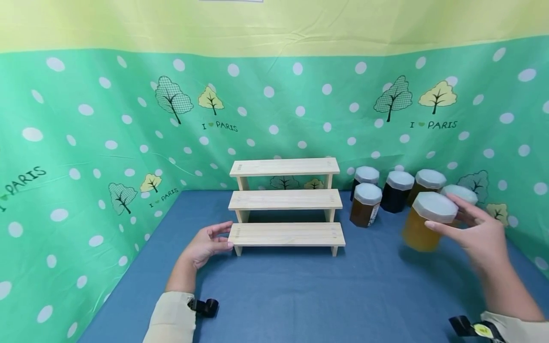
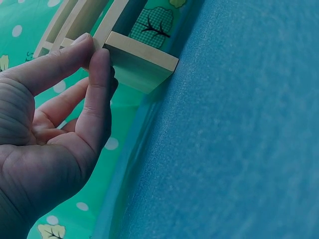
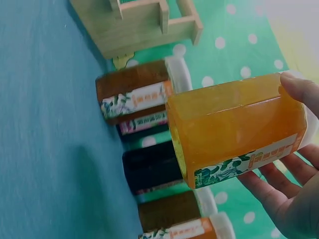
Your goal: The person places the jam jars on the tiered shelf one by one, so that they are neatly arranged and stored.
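Note:
My right hand [image 1: 482, 236] grips an amber honey jar [image 1: 424, 228] around its white lid, with thumb and fingers on opposite sides. That jar hangs above the blue cloth, its shadow below it; the right wrist view shows its printed label [image 3: 249, 162]. On the other side, my left hand [image 1: 210, 244] pinches the left end of the lowest step of a three-step wooden display stand [image 1: 287, 233]. In the left wrist view its thumb and forefinger meet at the corner of the stand [image 2: 142, 50]. The stand's steps hold nothing.
Right of the stand are a brown jar [image 1: 365, 209], dark jars [image 1: 395, 197] and another brown jar [image 1: 429, 183], all white-lidded. One more lid [image 1: 460, 193] shows partly behind my right hand. A green dotted curtain [image 1: 279, 114] hangs behind the blue cloth [image 1: 291, 295].

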A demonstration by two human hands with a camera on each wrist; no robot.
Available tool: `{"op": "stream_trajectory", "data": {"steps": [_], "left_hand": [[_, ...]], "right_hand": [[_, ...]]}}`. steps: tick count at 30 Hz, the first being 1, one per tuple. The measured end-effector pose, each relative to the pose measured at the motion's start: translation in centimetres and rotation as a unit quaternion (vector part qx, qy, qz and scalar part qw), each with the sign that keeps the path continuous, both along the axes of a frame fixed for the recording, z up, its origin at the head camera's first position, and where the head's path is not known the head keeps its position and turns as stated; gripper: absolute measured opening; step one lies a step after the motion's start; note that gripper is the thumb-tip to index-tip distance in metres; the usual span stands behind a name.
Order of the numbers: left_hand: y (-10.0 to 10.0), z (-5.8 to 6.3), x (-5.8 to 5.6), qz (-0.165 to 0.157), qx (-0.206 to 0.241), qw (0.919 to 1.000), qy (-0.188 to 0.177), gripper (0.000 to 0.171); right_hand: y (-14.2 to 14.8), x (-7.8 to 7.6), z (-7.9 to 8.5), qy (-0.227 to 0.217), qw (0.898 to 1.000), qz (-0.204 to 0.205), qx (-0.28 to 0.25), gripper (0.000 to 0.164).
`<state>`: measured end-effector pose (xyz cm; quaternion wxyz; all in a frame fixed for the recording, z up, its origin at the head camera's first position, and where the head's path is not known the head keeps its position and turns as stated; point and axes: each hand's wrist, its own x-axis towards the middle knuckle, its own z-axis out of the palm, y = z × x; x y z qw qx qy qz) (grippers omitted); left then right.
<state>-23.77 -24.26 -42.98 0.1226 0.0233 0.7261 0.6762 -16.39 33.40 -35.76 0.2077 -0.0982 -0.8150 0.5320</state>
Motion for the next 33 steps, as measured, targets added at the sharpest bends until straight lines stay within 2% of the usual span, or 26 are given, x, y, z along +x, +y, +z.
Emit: {"op": "stream_trajectory", "data": {"steps": [12,18,20,22,25,28,33], "left_hand": [[0.0,0.1,0.1,-0.004,-0.002,1.0000,0.004,0.075],[0.0,0.1,0.1,-0.008,-0.001,1.0000,0.004,0.075],[0.0,0.1,0.1,-0.008,-0.004,1.0000,0.004,0.075],[0.1,0.1,0.1,-0.005,-0.004,1.0000,0.002,0.075],[0.1,0.0,0.1,-0.006,-0.004,1.0000,0.002,0.076],[0.1,0.1,0.0,-0.006,0.000,1.0000,-0.001,0.076],[0.2,0.2,0.0,-0.004,-0.002,1.0000,-0.002,0.076]], "right_hand": [[-2.4,0.2,1.2,0.030,0.998,0.055,-0.004,0.078],[-3.3,0.1,1.4,0.068,0.990,0.101,-0.070,0.075],[-3.7,0.1,1.6,0.062,0.991,0.101,-0.061,0.075],[-4.0,0.1,1.7,0.045,0.995,0.089,-0.023,0.075],[-4.4,0.0,1.9,0.033,0.996,0.086,0.007,0.075],[-5.0,-0.1,2.0,0.045,0.994,0.102,-0.003,0.073],[-6.1,-0.5,2.3,0.079,0.985,0.145,-0.048,0.070]]}}
